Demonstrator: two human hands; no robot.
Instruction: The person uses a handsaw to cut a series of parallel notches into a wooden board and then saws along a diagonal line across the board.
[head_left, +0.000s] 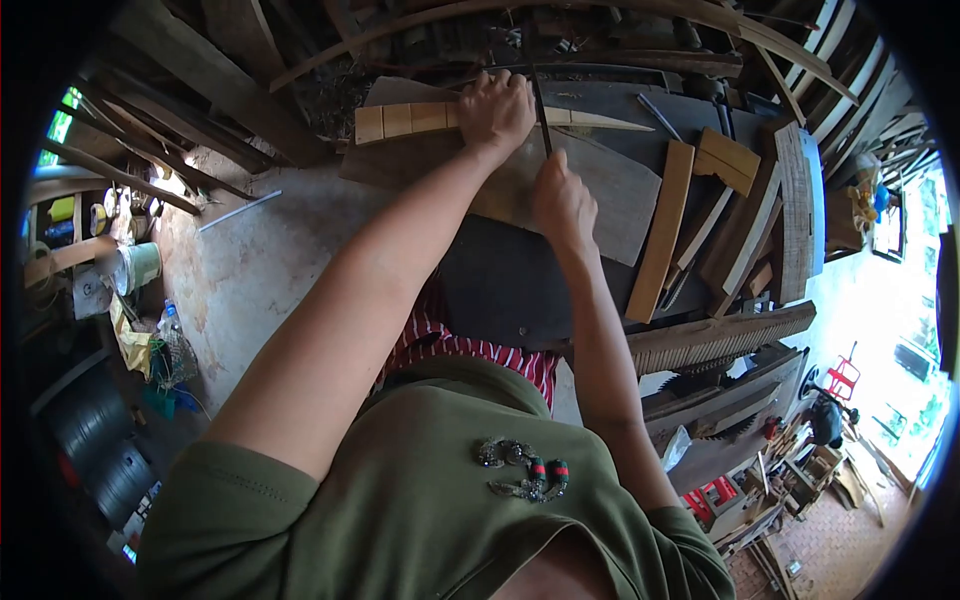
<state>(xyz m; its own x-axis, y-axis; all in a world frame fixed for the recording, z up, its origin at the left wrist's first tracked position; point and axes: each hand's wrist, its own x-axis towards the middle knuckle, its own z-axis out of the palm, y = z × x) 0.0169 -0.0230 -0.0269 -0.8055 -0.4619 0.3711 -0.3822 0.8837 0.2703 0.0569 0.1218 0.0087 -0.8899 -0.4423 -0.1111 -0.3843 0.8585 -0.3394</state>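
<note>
On a board (610, 185) atop dark surface (490, 285), pale wood strip (405, 121) runs under L grip (498, 112), ends out both sides; fingers bent, can't tell how tight. R grip (565, 203) is closed on thin dark tool (542, 115) crossing strip just beside L grip.
</note>
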